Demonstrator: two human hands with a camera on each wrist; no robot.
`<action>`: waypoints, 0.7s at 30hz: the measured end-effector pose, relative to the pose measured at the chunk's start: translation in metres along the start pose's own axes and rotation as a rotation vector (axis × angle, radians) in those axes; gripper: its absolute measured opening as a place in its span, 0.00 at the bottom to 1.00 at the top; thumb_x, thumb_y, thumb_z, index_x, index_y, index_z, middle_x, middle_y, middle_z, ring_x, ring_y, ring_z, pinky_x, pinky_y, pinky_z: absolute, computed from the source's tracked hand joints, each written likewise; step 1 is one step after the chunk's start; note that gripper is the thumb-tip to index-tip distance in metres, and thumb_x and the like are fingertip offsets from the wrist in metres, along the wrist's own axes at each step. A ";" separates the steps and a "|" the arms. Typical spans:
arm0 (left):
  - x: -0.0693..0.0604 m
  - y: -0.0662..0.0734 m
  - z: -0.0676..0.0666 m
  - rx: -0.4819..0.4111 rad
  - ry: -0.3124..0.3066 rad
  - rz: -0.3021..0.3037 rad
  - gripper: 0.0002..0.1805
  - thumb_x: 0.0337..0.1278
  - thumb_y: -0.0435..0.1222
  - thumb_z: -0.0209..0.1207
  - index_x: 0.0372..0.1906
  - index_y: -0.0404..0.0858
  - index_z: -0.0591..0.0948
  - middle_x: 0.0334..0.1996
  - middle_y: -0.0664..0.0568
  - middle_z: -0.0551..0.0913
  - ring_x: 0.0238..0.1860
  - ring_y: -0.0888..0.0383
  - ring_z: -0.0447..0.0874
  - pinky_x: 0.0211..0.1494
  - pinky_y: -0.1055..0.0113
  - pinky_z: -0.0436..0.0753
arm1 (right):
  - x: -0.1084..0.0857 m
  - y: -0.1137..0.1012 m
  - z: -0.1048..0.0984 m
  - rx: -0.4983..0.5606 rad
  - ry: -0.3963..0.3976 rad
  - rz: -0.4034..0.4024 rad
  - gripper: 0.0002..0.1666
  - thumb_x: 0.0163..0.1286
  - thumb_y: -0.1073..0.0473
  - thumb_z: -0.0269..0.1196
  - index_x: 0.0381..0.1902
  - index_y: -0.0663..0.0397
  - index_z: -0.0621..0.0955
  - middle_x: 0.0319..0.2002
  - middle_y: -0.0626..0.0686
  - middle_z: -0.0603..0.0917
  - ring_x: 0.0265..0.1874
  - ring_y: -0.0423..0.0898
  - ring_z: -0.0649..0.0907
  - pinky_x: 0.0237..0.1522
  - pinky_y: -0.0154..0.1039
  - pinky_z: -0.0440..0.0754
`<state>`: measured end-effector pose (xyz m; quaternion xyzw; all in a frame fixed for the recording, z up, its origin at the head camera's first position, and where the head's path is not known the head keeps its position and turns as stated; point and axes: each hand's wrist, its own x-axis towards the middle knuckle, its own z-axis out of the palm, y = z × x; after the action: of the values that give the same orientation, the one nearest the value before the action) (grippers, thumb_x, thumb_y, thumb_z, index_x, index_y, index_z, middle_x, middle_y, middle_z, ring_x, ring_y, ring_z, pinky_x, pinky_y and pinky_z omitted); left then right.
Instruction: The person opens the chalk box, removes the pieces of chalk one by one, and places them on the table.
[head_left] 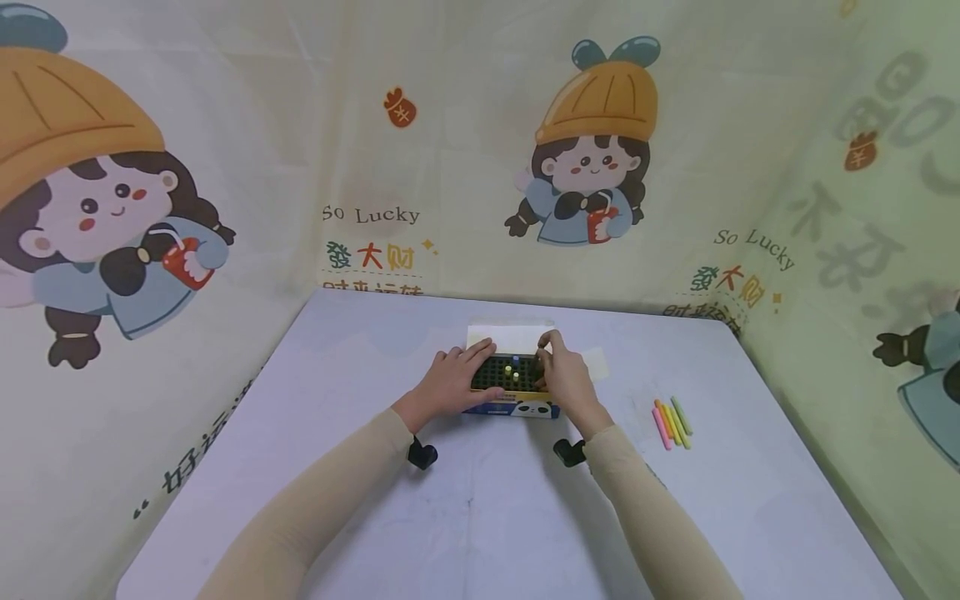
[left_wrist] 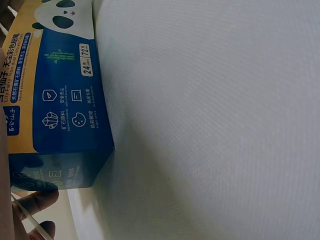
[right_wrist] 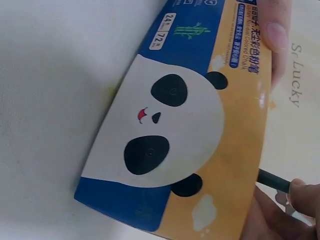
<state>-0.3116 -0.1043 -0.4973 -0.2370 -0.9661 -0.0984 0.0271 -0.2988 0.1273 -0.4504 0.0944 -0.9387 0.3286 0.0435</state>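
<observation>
A blue and yellow chalk box [head_left: 495,408] with a panda on its front stands on the table with its lid up. Its black holder [head_left: 491,375] has rows of holes, and a few chalk sticks [head_left: 508,370] poke out of it. My left hand [head_left: 453,382] grips the box's left end, thumb at the front edge. At the right end, my right hand [head_left: 567,379] pinches a dark green chalk stick [right_wrist: 273,181] above the holder. The stick's lower end is hidden behind the box front [right_wrist: 200,130] in the right wrist view.
Several loose chalk sticks [head_left: 671,423], pink, orange, yellow and green, lie to the right on the white table [head_left: 480,517]. Behind the box stands its white lid flap [head_left: 510,336]. A printed cloth [head_left: 465,167] hangs around the table.
</observation>
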 end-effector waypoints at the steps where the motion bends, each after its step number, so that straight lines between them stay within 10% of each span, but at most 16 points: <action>1: 0.000 0.000 0.000 0.002 0.001 0.001 0.53 0.64 0.75 0.45 0.85 0.52 0.51 0.84 0.59 0.51 0.70 0.41 0.71 0.65 0.41 0.71 | 0.000 0.000 -0.001 -0.015 0.021 -0.015 0.12 0.86 0.55 0.48 0.60 0.52 0.70 0.38 0.60 0.88 0.24 0.45 0.86 0.22 0.38 0.75; 8: -0.001 0.000 0.001 -0.003 0.006 0.004 0.53 0.65 0.75 0.44 0.85 0.52 0.50 0.85 0.58 0.50 0.70 0.42 0.71 0.64 0.42 0.71 | 0.002 -0.003 -0.016 0.058 0.121 -0.074 0.12 0.85 0.57 0.50 0.58 0.58 0.72 0.52 0.64 0.87 0.35 0.57 0.86 0.30 0.44 0.75; 14: -0.001 0.000 0.000 -0.009 0.008 -0.004 0.53 0.64 0.76 0.44 0.85 0.52 0.51 0.84 0.58 0.51 0.71 0.42 0.71 0.65 0.41 0.71 | 0.000 -0.010 -0.026 0.272 0.058 0.001 0.14 0.86 0.57 0.49 0.62 0.56 0.71 0.54 0.65 0.83 0.51 0.59 0.87 0.49 0.50 0.87; 21: 0.001 0.000 0.002 0.002 0.001 -0.010 0.53 0.64 0.76 0.43 0.85 0.53 0.50 0.85 0.59 0.50 0.71 0.42 0.71 0.65 0.42 0.71 | -0.006 -0.012 -0.035 0.472 0.003 0.064 0.18 0.84 0.55 0.54 0.65 0.51 0.77 0.54 0.63 0.82 0.47 0.56 0.89 0.45 0.45 0.89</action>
<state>-0.3125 -0.1033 -0.4993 -0.2322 -0.9674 -0.0976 0.0275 -0.2895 0.1414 -0.4169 0.0716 -0.8384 0.5402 0.0113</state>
